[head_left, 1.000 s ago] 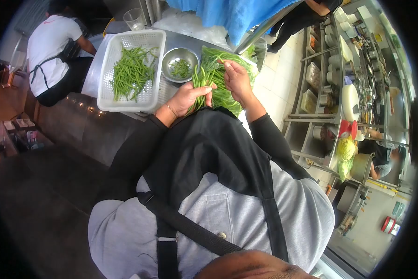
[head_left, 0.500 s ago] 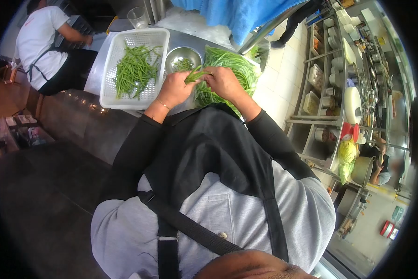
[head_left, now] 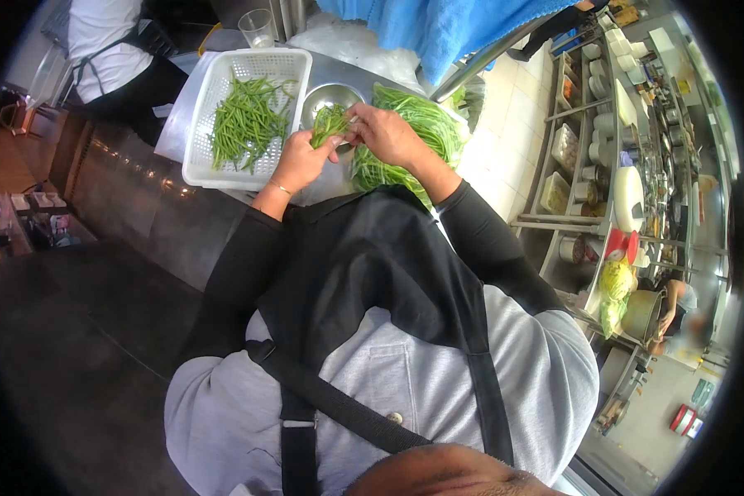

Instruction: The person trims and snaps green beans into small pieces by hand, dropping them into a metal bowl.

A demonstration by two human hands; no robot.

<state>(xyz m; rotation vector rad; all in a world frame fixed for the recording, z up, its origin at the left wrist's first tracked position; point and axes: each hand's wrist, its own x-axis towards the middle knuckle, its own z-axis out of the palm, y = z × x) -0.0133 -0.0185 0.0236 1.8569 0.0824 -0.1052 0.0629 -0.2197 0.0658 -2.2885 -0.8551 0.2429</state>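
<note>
My left hand [head_left: 299, 163] is closed around a small bunch of green beans [head_left: 330, 121], whose ends stick up over the near side of a round metal bowl [head_left: 339, 92]. My right hand [head_left: 390, 137] meets it from the right, its thumb and fingers pinched at the side of the same bunch. Fingers partly hide where the beans are gripped. To the left, a white perforated basket [head_left: 191, 157] holds a heap of green beans [head_left: 244, 131]. Beside my right hand lies a clear plastic bag of long green beans [head_left: 421, 124].
A clear glass [head_left: 258, 29] and crumpled plastic [head_left: 355, 47] sit at the back of the metal table [head_left: 170, 142]. A blue cloth [head_left: 438, 29] hangs over a rail. Co-workers stand far left, where a white shirt [head_left: 99, 37] shows, and far right behind stocked shelves [head_left: 574, 157].
The bean bunch has turned from lying sideways between my hands to pointing upward over the bowl. My right hand has shifted slightly left. The view has shifted, and the left co-worker has turned.
</note>
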